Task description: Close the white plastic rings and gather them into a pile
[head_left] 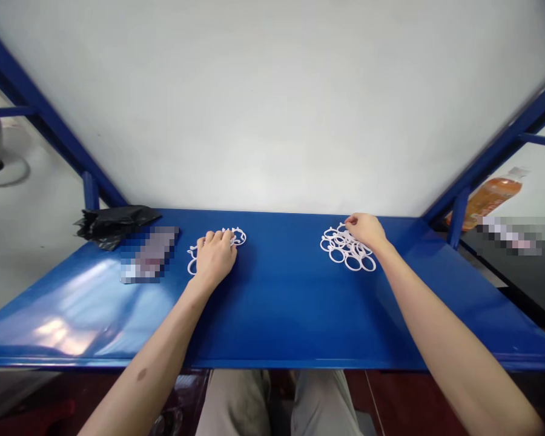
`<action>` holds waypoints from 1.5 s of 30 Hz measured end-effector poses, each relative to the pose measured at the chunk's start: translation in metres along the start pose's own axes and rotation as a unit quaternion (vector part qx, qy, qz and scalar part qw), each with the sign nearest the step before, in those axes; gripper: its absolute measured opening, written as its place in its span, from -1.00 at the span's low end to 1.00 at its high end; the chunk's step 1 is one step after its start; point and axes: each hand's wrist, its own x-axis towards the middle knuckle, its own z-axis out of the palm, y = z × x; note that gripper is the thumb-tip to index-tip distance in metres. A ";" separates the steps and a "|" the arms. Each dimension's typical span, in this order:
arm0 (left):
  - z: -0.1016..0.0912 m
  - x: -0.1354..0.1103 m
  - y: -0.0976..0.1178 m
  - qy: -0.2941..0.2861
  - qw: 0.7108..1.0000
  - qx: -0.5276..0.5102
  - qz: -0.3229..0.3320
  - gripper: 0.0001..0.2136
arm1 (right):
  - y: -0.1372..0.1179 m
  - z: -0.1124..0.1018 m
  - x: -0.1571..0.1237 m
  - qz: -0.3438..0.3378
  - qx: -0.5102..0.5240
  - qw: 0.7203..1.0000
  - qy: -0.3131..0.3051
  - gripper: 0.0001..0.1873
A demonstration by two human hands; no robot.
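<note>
Two groups of white plastic rings lie on the blue tabletop (pixel 281 290). My left hand (pixel 215 257) covers most of the left group of rings (pixel 244 236), its fingers curled over them; rings stick out on both sides of the hand. On the right, a larger flat cluster of joined, overlapping rings (pixel 345 243) has small knobs on some edges. At its far edge, my right hand (pixel 367 230) pinches a ring between thumb and forefinger. How the rings are joined is too small to make out.
A crumpled black plastic bag (pixel 115 224) lies at the back left, beside a blurred-out flat object (pixel 152 254). White board (pixel 272 109) rises behind the table between blue metal frame bars (pixel 495 151). A bottle of orange drink (pixel 493 198) stands beyond the right side.
</note>
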 end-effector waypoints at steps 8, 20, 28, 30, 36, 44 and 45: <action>-0.007 -0.001 0.004 0.009 1.000 -0.012 -0.005 -0.73 | -0.004 0.000 -0.005 0.018 -0.024 0.999 -0.010 -0.71; -0.007 0.000 0.005 0.041 0.998 -0.046 -0.014 -0.75 | -0.005 -0.001 -0.011 -0.019 -0.024 1.000 -0.006 -0.71; -0.013 0.002 0.010 0.045 0.992 -0.111 -0.041 -0.79 | -0.011 0.000 -0.023 -0.080 -0.059 0.993 0.068 -0.64; -0.017 0.003 0.012 0.062 0.984 -0.155 -0.064 -0.80 | -0.018 0.000 -0.032 -0.114 -0.051 0.987 0.104 -0.65; -0.025 0.007 0.018 0.100 0.874 -0.459 -0.121 -0.80 | -0.074 0.014 -0.096 -0.274 0.124 0.947 0.111 -0.77; -0.022 -0.007 0.041 -0.222 0.682 -0.696 -0.018 -0.71 | -0.128 0.063 -0.158 -0.167 0.471 0.861 -0.095 -0.79; -0.021 -0.010 0.044 -0.244 0.683 -0.688 -0.010 -0.70 | -0.126 0.064 -0.157 -0.151 0.489 0.854 -0.090 -0.81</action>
